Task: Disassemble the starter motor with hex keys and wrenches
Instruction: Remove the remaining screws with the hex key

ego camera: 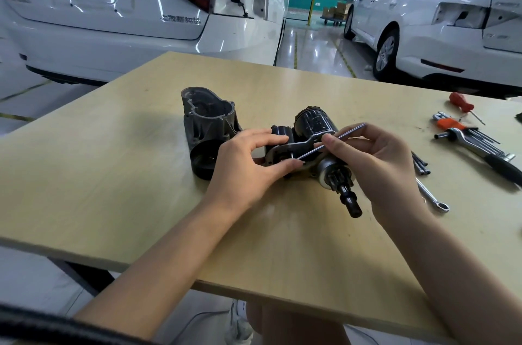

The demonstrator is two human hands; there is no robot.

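The starter motor (316, 124) lies on the wooden table (127, 175), its black body pointing away and its pinion shaft (348, 199) toward me. My left hand (245, 164) grips the small solenoid cylinder and bracket on the motor's left side. My right hand (375, 158) pinches a long thin hex key (347, 134) that slants across the motor's bracket, its lower tip near my left fingers. The removed grey nose housing (207, 116) stands to the left, with a black end cap (203, 161) in front of it.
Right of the motor lie long bolts (421, 164), a ring spanner (432, 195), a ratchet handle (491, 158), an orange hex key set (452, 124) and a red screwdriver (463, 104). White cars stand behind the table.
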